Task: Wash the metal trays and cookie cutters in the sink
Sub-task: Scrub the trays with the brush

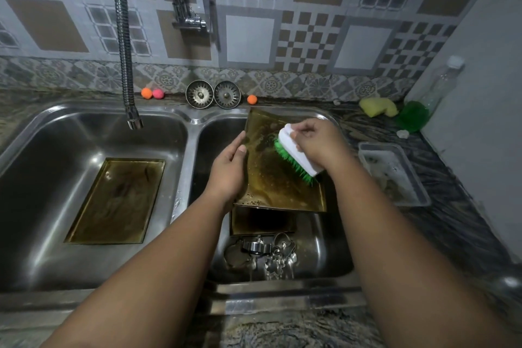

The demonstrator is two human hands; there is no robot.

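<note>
In the left basin of the sink (42, 133), at about eight o'clock of the view, the flat tray (115, 200) lies face up on the steel floor. Its surface is a greasy brownish gold with dark smears. The hose tap (124, 51) hangs over its twelve o'clock, and no water shows running.

Further right, the left hand (228, 169) grips the tilted tray (279, 186) at that tray's nine o'clock edge. The thumb lies on the face and the fingers reach round the rim, propping the tray steeply in the right basin with its top edge near the back rim. It looks like thin, stiff sheet metal, amber-stained and wet, with droplets beading at its seven o'clock corner. I judge it light but slick with grease and water, and its edges may be sharp. The side rim where the hand pinches it now looks a safer hold than the slippery face.

At the tray's two o'clock the right hand (316, 141) curls around the white back of the brush (299, 155), whose green bristles press on the face.

At six o'clock of the tilted tray the lower tray (260, 222) lies dark and partly hidden. Nearer the person sits a heap of cookie cutters (268, 254), small bright metal bands. They probably bend easily and are best lifted singly by their outer walls.

At three o'clock, on the counter, sits a clear tub (392, 172) with residue inside. A yellow sponge (378, 107) lies at one o'clock.
</note>
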